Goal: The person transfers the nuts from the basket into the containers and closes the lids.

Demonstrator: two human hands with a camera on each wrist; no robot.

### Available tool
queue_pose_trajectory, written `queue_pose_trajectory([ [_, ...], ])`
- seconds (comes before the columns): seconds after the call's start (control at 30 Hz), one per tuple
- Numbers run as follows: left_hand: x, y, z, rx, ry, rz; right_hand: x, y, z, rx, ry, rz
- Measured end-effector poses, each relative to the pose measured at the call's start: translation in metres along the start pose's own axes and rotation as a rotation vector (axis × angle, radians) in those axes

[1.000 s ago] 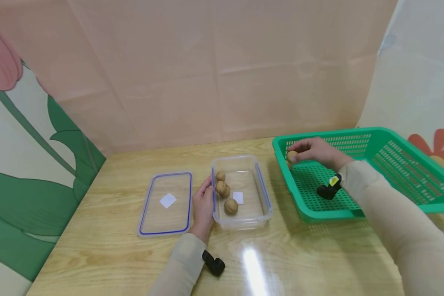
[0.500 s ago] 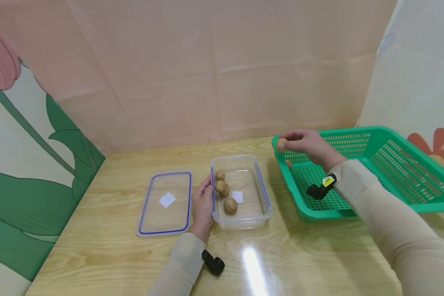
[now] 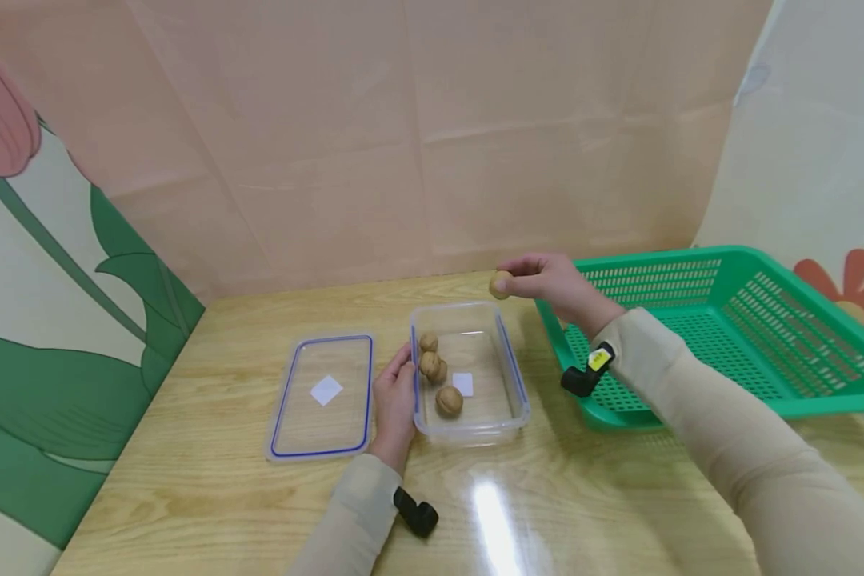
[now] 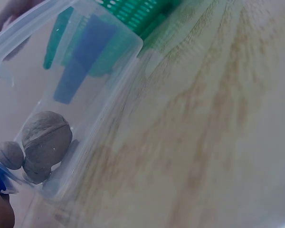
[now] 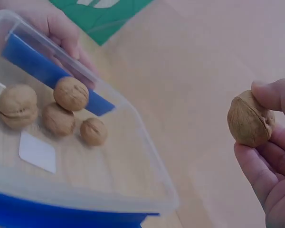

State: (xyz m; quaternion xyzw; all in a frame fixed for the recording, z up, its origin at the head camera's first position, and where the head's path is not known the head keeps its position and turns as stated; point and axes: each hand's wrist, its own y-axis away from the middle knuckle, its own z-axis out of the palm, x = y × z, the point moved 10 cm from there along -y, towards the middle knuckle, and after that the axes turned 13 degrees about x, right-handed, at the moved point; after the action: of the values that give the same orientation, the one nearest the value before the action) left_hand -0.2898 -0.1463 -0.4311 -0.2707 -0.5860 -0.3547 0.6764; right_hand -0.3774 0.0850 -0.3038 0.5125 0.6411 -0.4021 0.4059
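Note:
Thumb and fingertips of my right hand point(image 3: 565, 292) pinch a walnut point(image 3: 500, 285) in the air, behind the clear plastic food container point(image 3: 516, 400) and to its right. The right wrist view shows this walnut point(image 5: 251, 118) up close, its seam visible. My left hand point(image 3: 394, 396) rests along the container's left outer wall, fingers extended against it beside the blue clip point(image 5: 38, 61). Several walnuts point(image 3: 450, 402) lie inside along the container's left side, one resting on another. A white square label point(image 3: 463, 384) shows on its floor.
Left of the container lies its clear lid point(image 3: 324, 432) with a blue seal. A green perforated basket point(image 3: 734, 336) stands on the right, with part of a walnut at its left wall behind my right hand. Both stand on a wooden table point(image 3: 209, 496) before a pinkish backdrop.
My right hand has lifted the walnut out of the green basket and carried it left over the rim, towards the container. The left hand and the container have stayed put.

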Motion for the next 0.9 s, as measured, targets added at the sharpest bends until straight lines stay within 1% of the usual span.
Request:
queue_pose_trajectory([
  [0.2, 0.000, 0.000, 0.000, 0.003, -0.003, 0.019, 0.004, -0.005, 0.021, -0.027, -0.023, 0.024],
  [0.4, 0.000, 0.000, -0.001, 0.007, -0.008, 0.019, 0.007, -0.008, 0.042, -0.025, -0.029, 0.040],
  [0.43, 0.004, 0.002, -0.002, 0.004, -0.013, 0.018, 0.008, -0.008, 0.046, -0.027, -0.026, 0.045],
  [0.47, 0.005, 0.002, -0.002, 0.004, -0.015, 0.022, 0.009, -0.008, 0.051, -0.029, -0.029, 0.054],
  [0.63, 0.004, 0.002, -0.001, -0.005, -0.006, 0.023, 0.013, -0.007, 0.072, -0.046, -0.008, 0.097],
  [0.67, 0.000, 0.000, -0.001, -0.002, -0.002, 0.023, 0.014, -0.007, 0.076, -0.045, 0.002, 0.106],
  [0.77, -0.001, 0.000, 0.000, -0.001, -0.005, 0.018, 0.017, -0.008, 0.084, -0.040, 0.040, 0.126],
  [0.9, 0.001, -0.001, 0.000, 0.003, 0.000, 0.014, 0.021, -0.010, 0.092, -0.036, 0.063, 0.129],
])
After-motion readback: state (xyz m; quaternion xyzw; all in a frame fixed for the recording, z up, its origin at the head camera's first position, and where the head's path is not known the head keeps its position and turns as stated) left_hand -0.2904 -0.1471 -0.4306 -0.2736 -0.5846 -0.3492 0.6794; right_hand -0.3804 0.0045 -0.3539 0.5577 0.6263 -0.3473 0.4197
